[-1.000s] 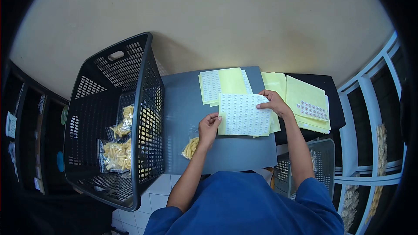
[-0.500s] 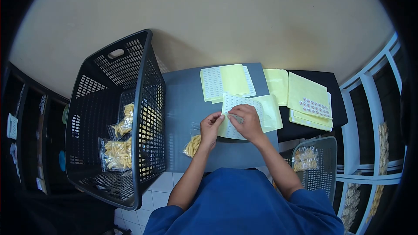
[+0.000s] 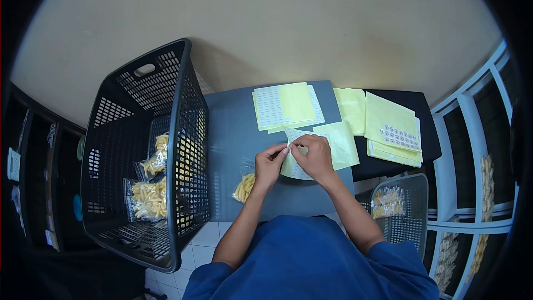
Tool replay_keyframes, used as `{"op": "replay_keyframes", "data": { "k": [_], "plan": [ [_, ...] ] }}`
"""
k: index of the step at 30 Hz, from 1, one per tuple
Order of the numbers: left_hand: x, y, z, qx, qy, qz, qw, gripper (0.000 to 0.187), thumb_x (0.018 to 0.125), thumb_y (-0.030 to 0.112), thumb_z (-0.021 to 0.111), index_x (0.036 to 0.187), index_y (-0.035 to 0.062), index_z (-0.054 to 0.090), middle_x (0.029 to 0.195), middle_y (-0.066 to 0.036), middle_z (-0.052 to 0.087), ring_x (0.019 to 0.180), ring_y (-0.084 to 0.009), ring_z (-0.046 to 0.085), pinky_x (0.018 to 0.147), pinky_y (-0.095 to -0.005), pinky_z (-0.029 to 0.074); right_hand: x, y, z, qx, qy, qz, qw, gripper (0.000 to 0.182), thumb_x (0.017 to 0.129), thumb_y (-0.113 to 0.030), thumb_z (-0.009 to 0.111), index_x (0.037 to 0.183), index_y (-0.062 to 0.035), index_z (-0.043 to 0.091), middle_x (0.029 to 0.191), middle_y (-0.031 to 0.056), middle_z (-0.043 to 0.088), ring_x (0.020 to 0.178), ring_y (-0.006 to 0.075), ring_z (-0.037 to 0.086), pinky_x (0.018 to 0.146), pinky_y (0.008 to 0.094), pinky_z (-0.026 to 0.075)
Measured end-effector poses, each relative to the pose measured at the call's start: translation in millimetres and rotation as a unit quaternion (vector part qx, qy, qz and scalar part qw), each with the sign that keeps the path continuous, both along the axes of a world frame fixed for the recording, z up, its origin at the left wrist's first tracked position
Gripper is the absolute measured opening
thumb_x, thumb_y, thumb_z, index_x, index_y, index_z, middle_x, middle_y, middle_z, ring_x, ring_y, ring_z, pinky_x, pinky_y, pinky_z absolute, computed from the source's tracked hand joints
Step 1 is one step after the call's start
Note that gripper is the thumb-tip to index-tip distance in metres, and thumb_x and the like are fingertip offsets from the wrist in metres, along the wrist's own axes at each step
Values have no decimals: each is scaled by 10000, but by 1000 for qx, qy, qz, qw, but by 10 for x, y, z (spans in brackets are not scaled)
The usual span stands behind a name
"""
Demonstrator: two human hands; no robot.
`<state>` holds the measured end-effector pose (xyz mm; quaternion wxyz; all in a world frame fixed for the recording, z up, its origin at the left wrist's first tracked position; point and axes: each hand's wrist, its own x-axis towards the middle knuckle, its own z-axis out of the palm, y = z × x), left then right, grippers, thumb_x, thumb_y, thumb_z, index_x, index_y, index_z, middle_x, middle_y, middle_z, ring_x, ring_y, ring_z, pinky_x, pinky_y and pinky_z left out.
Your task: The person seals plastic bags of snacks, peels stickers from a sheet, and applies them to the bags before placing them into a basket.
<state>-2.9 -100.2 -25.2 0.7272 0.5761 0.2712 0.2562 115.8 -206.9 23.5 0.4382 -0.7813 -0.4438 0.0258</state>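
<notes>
A sheet of small printed labels [image 3: 296, 170] on yellow backing is raised off the grey table between my hands. My left hand [image 3: 270, 165] pinches its left edge with thumb and forefinger. My right hand [image 3: 314, 157] is closed in a pinch at the same edge, its fingertips almost touching the left ones; whether a single label sits in them is too small to tell. Just left of my left wrist lies a clear bag of pale yellow sticks [image 3: 244, 187], partly covered by the forearm. Behind my right hand is a plain yellow sheet [image 3: 343, 143].
A big black plastic basket [image 3: 176, 189] tilts at the left, with bags of snack sticks [image 3: 149, 197] inside. More label sheets [image 3: 269, 108] lie at the back, and a yellow stack [image 3: 391, 112] at the right. A smaller basket [image 3: 425, 211] holding bags stands below, near white shelving [image 3: 472, 128].
The label sheet's upper part has curled and dropped lower between my hands. Both hands stay close together in nearly the same place, and the view has shifted slightly.
</notes>
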Motion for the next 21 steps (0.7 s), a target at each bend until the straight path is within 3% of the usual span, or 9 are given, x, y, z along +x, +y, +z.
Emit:
{"op": "replay_keyframes", "data": {
  "k": [6,9,13,21],
  "plan": [
    [-13,21,73,-18,11,-14,1000,199,946,26,708,1130,-47,727,1039,-89,725,937,-105,669,826,-230,536,11,-10,118,-26,-29,13,999,167,826,-191,720,842,-32,769,855,117,749,811,300,704,762,431,502],
    [25,25,62,-63,-28,5,998,228,919,-12,725,1139,-54,682,1044,-106,716,943,-113,672,841,-226,544,11,-5,77,13,81,31,996,171,823,-152,727,890,1,763,878,142,744,828,297,717,758,401,549],
    [55,48,33,-93,-83,29,992,274,883,-48,748,1120,-32,612,1063,-110,711,956,-124,679,861,-225,554,-10,-6,59,40,133,27,990,179,823,-123,741,929,22,754,900,157,738,827,287,727,751,355,571],
    [54,41,134,-14,-42,25,999,266,877,-39,757,1093,-17,603,979,-101,727,908,-114,687,824,-231,559,-21,1,171,15,95,18,995,168,839,-131,747,912,20,757,873,161,735,786,287,729,723,360,570]
  ]
}}
